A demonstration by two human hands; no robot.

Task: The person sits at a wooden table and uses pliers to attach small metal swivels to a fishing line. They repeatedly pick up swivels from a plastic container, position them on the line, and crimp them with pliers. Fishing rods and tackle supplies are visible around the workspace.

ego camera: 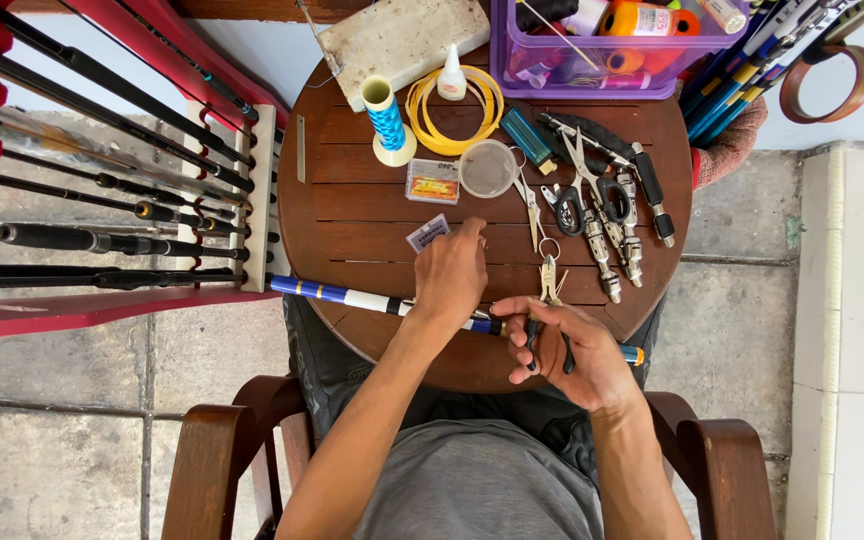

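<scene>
On the round wooden surface I see the blue-and-white rod lying left-right; my left hand pins it open-fingered, my right hand grips pliers beside it.

A fishing-rod repair workshop: rod rack beside a round table of pliers (thread spools too).

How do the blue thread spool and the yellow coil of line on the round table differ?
The blue thread spool stands upright on a pale base; the yellow coil of line lies flat. The spool is wound tight, while the coil is a loose open ring around a small white bottle. Both rest on the round wooden table.
</scene>
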